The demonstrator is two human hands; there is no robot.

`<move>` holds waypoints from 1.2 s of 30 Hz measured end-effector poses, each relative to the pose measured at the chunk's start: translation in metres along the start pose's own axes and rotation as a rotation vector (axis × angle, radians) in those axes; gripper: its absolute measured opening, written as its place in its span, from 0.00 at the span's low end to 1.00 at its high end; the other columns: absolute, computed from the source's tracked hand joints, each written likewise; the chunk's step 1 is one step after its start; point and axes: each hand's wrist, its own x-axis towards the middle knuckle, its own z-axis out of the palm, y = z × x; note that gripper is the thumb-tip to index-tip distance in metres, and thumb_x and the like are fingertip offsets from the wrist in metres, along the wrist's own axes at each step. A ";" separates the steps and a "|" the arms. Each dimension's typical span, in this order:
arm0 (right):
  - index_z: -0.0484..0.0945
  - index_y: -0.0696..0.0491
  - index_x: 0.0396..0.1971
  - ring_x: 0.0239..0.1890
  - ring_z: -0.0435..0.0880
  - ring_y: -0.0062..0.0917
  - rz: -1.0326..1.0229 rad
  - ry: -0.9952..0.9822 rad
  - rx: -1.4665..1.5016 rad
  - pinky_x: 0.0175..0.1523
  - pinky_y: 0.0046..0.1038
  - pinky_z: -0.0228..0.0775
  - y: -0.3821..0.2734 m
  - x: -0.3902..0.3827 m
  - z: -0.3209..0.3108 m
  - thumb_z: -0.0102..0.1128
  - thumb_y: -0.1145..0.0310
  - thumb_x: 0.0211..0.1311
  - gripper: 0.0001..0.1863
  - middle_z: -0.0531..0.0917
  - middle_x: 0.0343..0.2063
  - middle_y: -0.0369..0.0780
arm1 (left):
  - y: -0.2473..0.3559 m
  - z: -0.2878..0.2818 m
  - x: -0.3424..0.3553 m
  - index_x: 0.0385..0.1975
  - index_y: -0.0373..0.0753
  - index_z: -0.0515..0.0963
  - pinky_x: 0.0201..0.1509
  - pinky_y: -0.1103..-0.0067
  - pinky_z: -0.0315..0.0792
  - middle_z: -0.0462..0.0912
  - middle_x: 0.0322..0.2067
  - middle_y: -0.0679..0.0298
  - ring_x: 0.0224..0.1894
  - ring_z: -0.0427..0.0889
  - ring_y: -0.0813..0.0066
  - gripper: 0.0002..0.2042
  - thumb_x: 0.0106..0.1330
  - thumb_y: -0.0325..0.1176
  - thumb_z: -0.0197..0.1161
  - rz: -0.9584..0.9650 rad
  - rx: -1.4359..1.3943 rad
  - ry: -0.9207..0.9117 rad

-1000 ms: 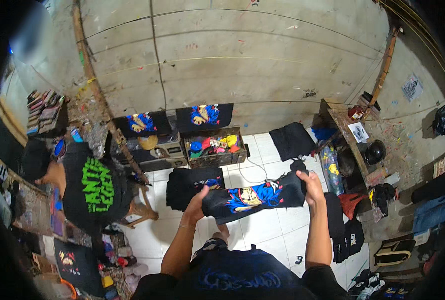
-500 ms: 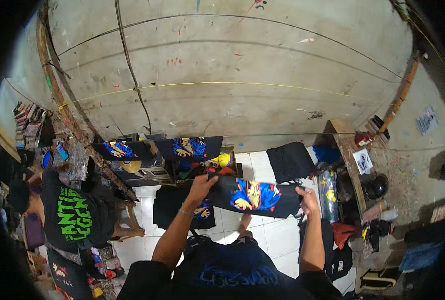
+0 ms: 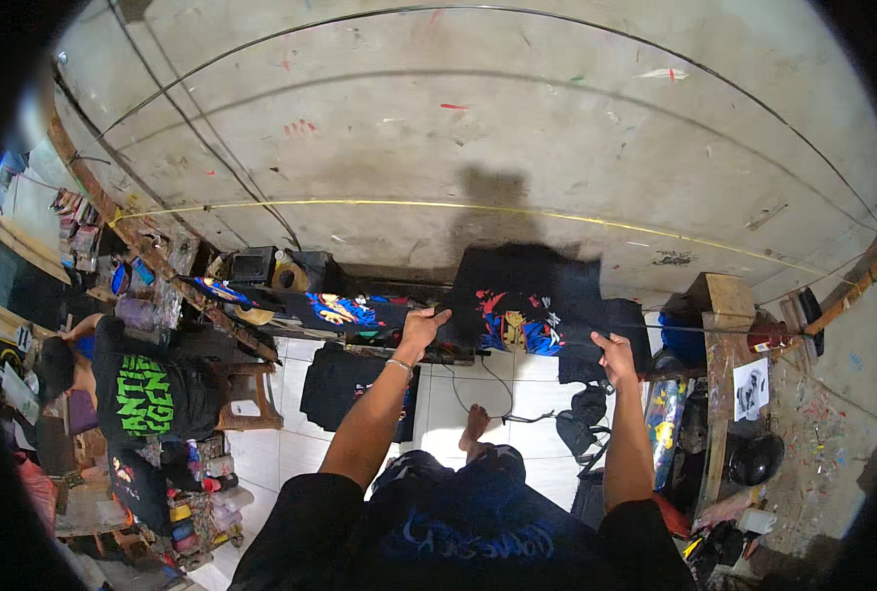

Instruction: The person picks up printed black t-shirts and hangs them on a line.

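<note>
My left hand and my right hand are closed on opposite sides of a black garment with a red, blue and yellow print, spread at a low horizontal wire; whether the wire bears it is unclear. To its left hang more black printed pieces. Below them a folded black pile lies on white floor tiles, with my bare foot beside a loose cable.
Another person in a black shirt is at a cluttered bench on the left. On the right stand a paint-stained wooden table, a black helmet and black items on the floor. A paint-marked wall is ahead.
My hands have moved forward toward the wall and wire with the garment, which now shows more of its black body, spread upward beside the hanging pieces. The view has shifted.
</note>
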 end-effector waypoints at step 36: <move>0.78 0.52 0.28 0.25 0.79 0.31 -0.446 -0.576 -1.411 0.26 0.30 0.71 0.417 -0.033 0.035 0.62 0.68 0.39 0.12 0.80 0.26 0.41 | -0.360 -0.180 -0.314 0.21 0.38 0.78 0.36 0.63 0.70 0.80 0.27 0.52 0.30 0.78 0.53 0.15 0.52 0.44 0.57 0.021 0.610 0.291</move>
